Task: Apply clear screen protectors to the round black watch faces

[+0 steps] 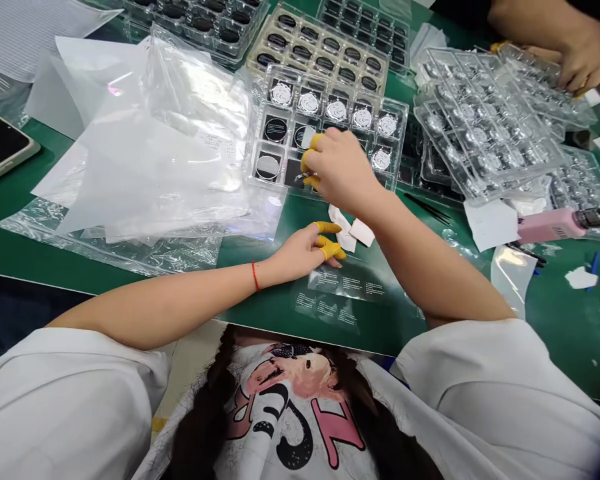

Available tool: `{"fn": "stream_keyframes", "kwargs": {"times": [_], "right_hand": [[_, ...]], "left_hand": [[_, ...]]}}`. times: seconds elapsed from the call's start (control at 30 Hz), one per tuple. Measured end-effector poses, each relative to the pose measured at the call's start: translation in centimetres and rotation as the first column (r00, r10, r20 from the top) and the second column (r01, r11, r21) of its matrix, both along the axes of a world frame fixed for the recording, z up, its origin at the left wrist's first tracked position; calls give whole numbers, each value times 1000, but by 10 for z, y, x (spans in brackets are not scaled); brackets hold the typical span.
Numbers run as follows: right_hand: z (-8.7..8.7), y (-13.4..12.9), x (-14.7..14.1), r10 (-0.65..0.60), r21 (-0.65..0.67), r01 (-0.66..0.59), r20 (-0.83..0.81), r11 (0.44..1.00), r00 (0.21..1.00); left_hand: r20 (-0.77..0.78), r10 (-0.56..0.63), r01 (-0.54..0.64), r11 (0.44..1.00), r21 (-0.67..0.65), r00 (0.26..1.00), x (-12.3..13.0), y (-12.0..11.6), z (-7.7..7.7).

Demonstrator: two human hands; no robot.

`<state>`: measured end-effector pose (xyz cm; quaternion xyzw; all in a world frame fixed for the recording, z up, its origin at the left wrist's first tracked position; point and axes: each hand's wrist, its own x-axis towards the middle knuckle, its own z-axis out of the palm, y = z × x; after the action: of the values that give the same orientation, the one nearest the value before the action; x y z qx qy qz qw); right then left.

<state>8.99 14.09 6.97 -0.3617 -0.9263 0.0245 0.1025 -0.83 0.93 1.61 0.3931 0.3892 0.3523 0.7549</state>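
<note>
My right hand (pixel 343 163), with yellow finger cots, is over a clear plastic tray (pixel 287 190) with round pieces in its pockets. Its fingers are pinched together round something small and shiny that I cannot make out. In the tray's back row the pieces show silver faces; a black disc (pixel 275 130) and a disc with a greyish cover (pixel 267 166) lie at the left. My left hand (pixel 307 253), also in yellow finger cots, rests on the green table, fingers extended, beside a transparent sheet of labels (pixel 347 283) with white print. Nothing shows in it.
Plastic bags and film (pixel 145 147) cover the table's left, near a phone (pixel 3 150). More trays stand behind, and clear trays (pixel 485 120) are stacked at the right. White paper scraps (pixel 363 232), tweezers (pixel 427 208) and a pink bottle (pixel 550 225) lie about. Another person's hand (pixel 587 60) works top right.
</note>
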Motion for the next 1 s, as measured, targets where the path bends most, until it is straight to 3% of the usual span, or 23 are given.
{"fn": "stream_keyframes", "kwargs": {"times": [0.1,0.17,0.23,0.33,0.43,0.53,0.7,0.83,0.9,1.0], "right_hand": [[21,-42,44,0,41,8,-173,999,985],[24,-75,74,28,-8,-31,-265,999,964],[19,-102,98,63,-56,-84,-297,995,953],[1,-126,119,47,-167,-95,-273,981,961],[-14,-135,121,-92,-351,-32,-332,936,939],[-25,-138,112,-263,-468,40,-422,883,868],[-34,-135,101,-477,-572,166,-452,804,754],[-32,-130,104,-525,-661,157,-404,734,749],[-30,-131,103,-514,-676,116,-425,728,745],[-29,-136,99,-459,-579,134,-462,804,759]], "left_hand": [[153,46,-61,993,98,987,-2,-1,-1],[247,-9,-39,982,187,969,-3,-3,-1],[253,-93,32,972,235,963,-3,-5,-2],[111,-121,88,959,268,986,-1,-9,-5],[-28,-111,114,926,361,993,2,-13,-10],[-46,-115,124,900,418,992,5,-14,-16],[-64,-75,93,927,364,995,5,-12,-17],[-93,-71,98,939,331,993,4,-15,-13],[-113,-76,108,944,313,991,4,-16,-11],[-152,-85,129,943,306,985,3,-16,-10]]}}
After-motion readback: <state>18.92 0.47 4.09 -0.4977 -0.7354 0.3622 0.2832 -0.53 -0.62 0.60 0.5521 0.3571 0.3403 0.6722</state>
